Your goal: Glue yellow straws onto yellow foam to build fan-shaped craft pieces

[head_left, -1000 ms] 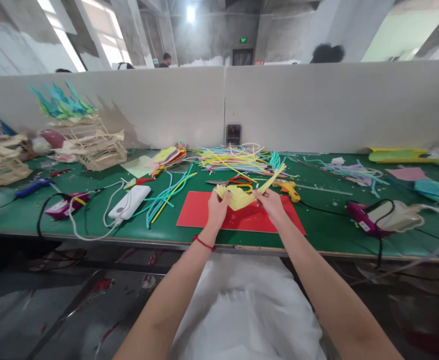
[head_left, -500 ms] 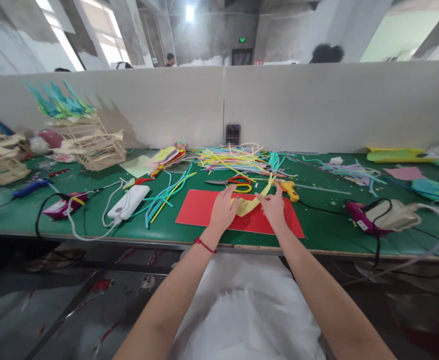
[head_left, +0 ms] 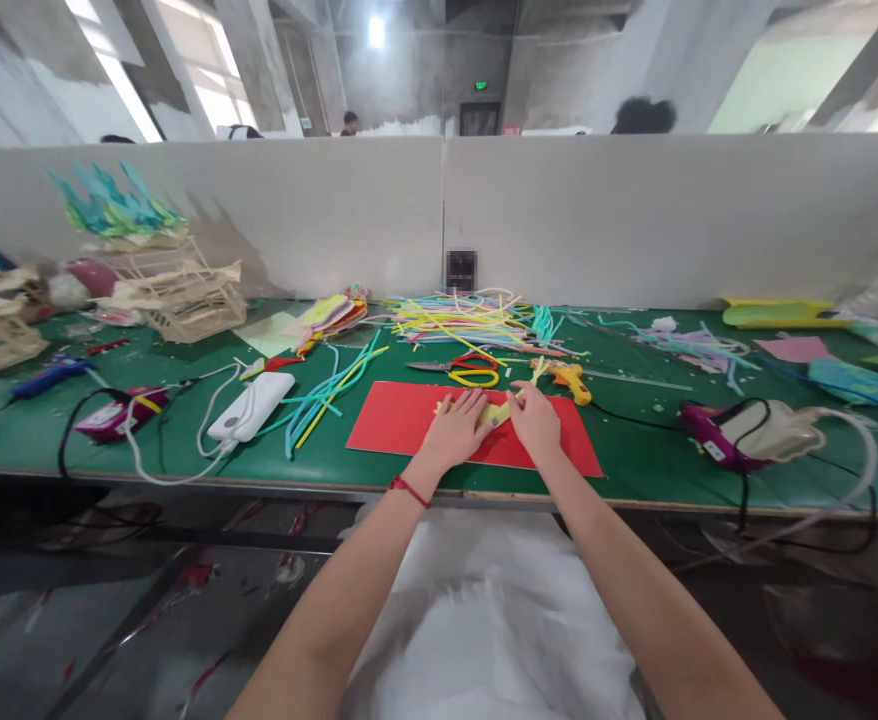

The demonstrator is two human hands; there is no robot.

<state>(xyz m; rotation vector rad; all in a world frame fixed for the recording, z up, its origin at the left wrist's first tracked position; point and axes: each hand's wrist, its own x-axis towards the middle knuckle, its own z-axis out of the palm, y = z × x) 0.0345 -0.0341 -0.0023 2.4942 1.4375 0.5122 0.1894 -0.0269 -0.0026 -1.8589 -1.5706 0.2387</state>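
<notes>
A pale yellow strip [head_left: 496,414] of thin, soft-looking material lies over a red sheet [head_left: 383,418] at the table's front. My left hand [head_left: 454,430] rests flat on its left part, fingers stretched out and covering much of it. With curled fingers my right hand [head_left: 536,420] grips the strip farther right, and a narrow end of it sticks up beyond the fingers. Just behind the sheet lie red and yellow scissors [head_left: 475,371]. A yellow-orange glue gun [head_left: 570,380] lies close behind my right hand.
Colored thin sticks [head_left: 469,322] are heaped at the back. Blue-green strips [head_left: 326,395] and a white power bank [head_left: 251,407] lie left. Purple boxes [head_left: 716,435] with cables stand at both sides. Wooden frames [head_left: 191,300] stand far left. A white partition [head_left: 334,220] bounds the green table [head_left: 634,460].
My left hand has flattened, fingers spreading over the yellow strip. My right hand has moved slightly left and lower, and the strip's raised part now lies nearer the red sheet.
</notes>
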